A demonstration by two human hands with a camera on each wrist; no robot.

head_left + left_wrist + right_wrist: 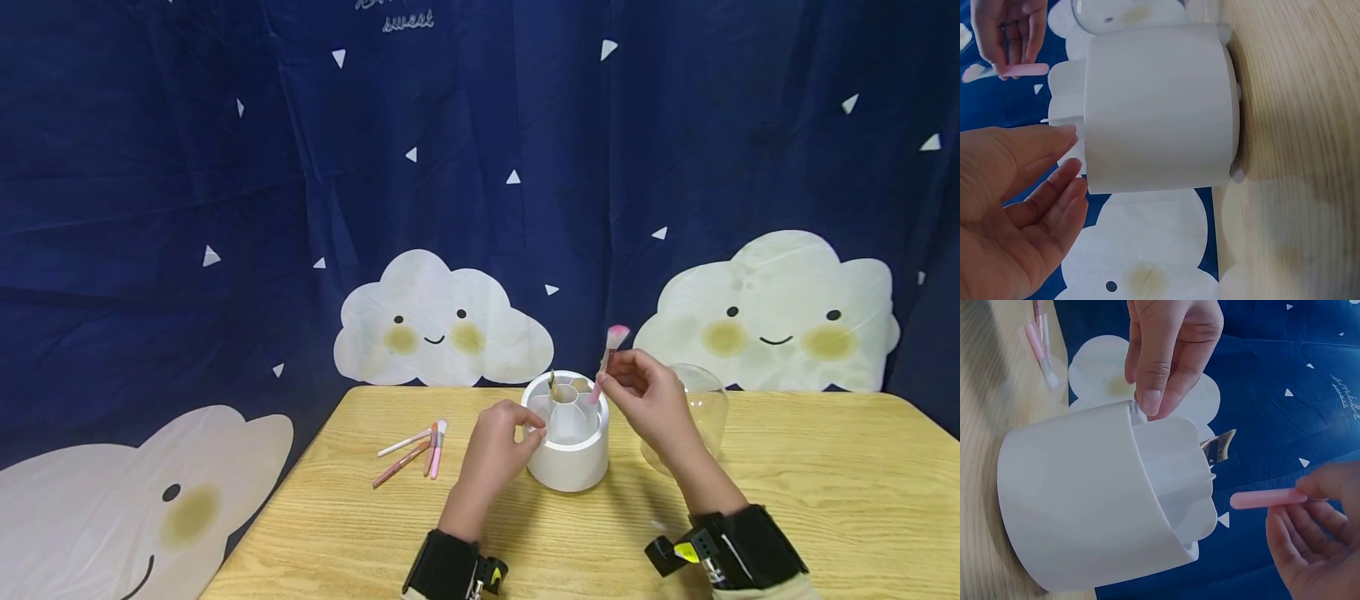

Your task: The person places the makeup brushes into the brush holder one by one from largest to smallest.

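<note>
In the head view, my right hand (651,402) pinches a makeup brush (597,390) with a pink handle and pink-tipped bristles. The handle's end points down toward a round white brush holder (567,467) with divided compartments. The right wrist view shows that handle (1266,499) apart from the holder's dividers. At the holder's near left rim is my left hand (497,446), fingers loosely bent and fingertips at the edge; the left wrist view shows the hand (1029,187) with nothing between its fingers. A brush with a gold-coloured head (1221,447) stands inside the holder.
Several makeup brushes (408,467) lie in a loose group on the wooden table (322,533), left of the holder. A clear dome cover (708,408) stands behind my right hand. A dark blue curtain (465,208) with clouds hangs behind the table.
</note>
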